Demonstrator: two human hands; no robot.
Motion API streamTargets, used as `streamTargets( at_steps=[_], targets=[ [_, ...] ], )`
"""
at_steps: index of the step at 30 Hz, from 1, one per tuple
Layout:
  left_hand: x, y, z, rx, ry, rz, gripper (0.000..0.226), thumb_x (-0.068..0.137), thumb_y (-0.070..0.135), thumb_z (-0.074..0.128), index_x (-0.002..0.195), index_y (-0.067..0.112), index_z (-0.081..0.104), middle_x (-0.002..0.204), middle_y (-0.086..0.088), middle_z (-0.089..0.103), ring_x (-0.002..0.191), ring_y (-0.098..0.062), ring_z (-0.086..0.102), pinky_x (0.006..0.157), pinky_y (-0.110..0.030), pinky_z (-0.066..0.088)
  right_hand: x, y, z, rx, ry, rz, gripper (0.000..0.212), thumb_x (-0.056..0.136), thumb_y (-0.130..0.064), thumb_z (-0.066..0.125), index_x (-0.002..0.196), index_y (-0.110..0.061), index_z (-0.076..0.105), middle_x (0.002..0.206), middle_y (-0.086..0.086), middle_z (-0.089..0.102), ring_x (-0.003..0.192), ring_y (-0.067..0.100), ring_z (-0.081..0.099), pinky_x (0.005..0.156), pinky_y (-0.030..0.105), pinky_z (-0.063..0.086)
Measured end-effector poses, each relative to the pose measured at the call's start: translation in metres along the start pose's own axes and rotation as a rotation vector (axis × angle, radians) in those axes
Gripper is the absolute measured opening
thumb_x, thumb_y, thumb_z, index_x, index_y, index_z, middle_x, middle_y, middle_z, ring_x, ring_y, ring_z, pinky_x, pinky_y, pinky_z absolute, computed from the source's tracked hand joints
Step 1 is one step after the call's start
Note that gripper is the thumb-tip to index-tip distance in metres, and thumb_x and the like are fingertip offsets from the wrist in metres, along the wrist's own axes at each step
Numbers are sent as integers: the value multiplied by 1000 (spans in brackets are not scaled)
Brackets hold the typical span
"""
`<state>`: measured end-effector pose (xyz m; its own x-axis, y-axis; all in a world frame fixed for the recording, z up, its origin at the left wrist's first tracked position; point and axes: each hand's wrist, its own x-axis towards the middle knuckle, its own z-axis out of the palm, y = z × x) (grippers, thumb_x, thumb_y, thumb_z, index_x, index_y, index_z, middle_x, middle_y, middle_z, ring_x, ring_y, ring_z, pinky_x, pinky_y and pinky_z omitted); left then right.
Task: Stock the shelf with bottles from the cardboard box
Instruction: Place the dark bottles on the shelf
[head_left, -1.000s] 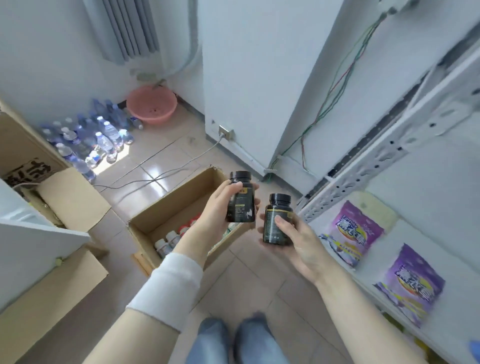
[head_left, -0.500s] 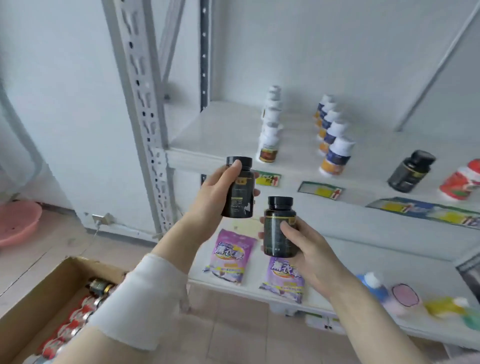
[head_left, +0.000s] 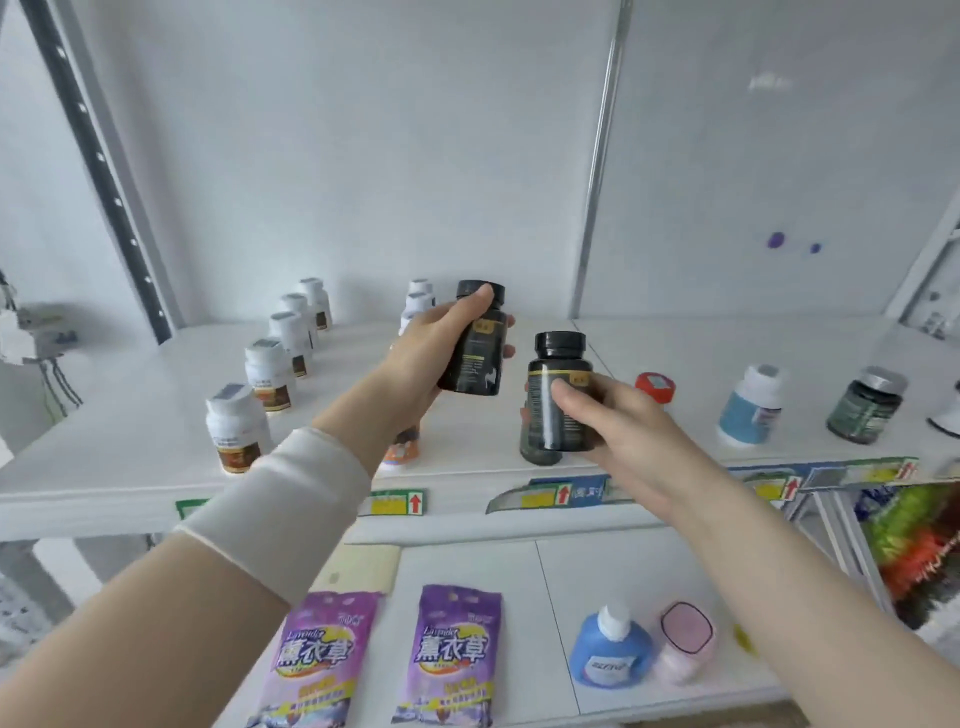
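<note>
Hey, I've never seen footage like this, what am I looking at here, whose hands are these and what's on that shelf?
There is no machine here. A person wears a camera on the head, so this one picture looks forward and down at their own two hands. The left hand holds a black bottle; the right hand holds a second black bottle. Both are over the white upper shelf, where a row of white bottles and a few other bottles already stand. On the shelf below lie two purple packets and a blue bottle.

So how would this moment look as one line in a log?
stage: carrying to shelf | left hand: holds black bottle | right hand: holds second black bottle | placed: neither
</note>
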<state>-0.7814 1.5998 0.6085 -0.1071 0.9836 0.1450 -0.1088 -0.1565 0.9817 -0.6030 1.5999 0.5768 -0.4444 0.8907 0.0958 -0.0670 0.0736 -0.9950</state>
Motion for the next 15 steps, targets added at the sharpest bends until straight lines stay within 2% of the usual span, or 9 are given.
streamTargets(
  at_steps=[3,5,7,10,13,15],
  targets=[
    [57,4,2,55,-27,8,15,95,29,51,93,17,59,92,0,68,79,-17,66,75,-33,53,43,-15,-20,-112,-1,-21,23,84,-27,59,103,-15,62,98,3,68,93,17,65,94,36,49],
    [97,6,-2,95,-44,14,13,94,29,53,94,17,58,96,0,68,85,-17,65,82,-34,53,75,-22,-32,-171,-17,-39,17,85,-26,59,100,-19,61,97,-1,67,90,13,64,90,31,51],
    [136,7,-7,163,-82,8,18,93,31,54,101,15,59,104,-1,67,96,-19,62,91,-36,50,107,-27,-43,-212,-25,-35,22,85,-24,60,106,-17,59,104,1,67,96,14,64,90,31,52],
    [190,0,-13,297,-120,2,28,92,33,57,112,13,59,116,-6,66,105,-22,62,94,-36,48,152,-25,-57,-261,-28,3,38,84,-22,63,119,-12,53,112,5,64,107,19,62,96,38,50],
    [237,-16,-14,415,-158,-45,35,88,36,61,114,13,60,109,-7,67,102,-25,64,93,-38,49,192,-14,-66,-315,-40,53,44,82,-21,68,121,-13,49,115,5,61,108,18,61,97,36,49],
    [261,-26,-14,473,-177,-81,32,88,35,62,114,16,60,104,-4,67,98,-20,64,86,-29,51,214,-4,-70,-379,-31,84,48,79,-21,72,120,-15,49,115,3,60,108,16,59,97,36,49]
  ],
)
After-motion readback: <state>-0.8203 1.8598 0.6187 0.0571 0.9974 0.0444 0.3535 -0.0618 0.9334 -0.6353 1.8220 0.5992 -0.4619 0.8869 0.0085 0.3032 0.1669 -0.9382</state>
